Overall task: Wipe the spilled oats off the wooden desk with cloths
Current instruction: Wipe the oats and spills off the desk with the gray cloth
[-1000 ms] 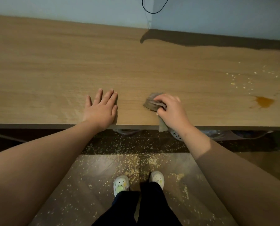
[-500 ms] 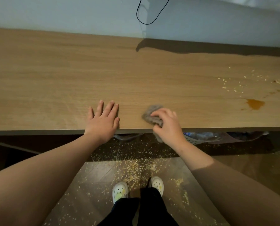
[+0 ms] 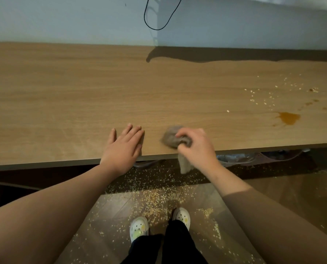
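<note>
Right hand (image 3: 197,147) grips blurred cloth (image 3: 170,138), hiding its middle.

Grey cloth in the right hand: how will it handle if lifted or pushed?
Likely floppy: the cloth bunches under the right hand and a tail droops over the desk edge. Probably light: curled fingers alone hold it. Pushed, it may crumple rather than slide flat.

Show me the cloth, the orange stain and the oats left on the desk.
cloth (image 3: 170,139): head view, on its bunched grey part.
orange stain (image 3: 289,118): head view, on the middle of the large blot.
oats (image 3: 228,111): head view, on the single flake nearest the cloth.
</note>
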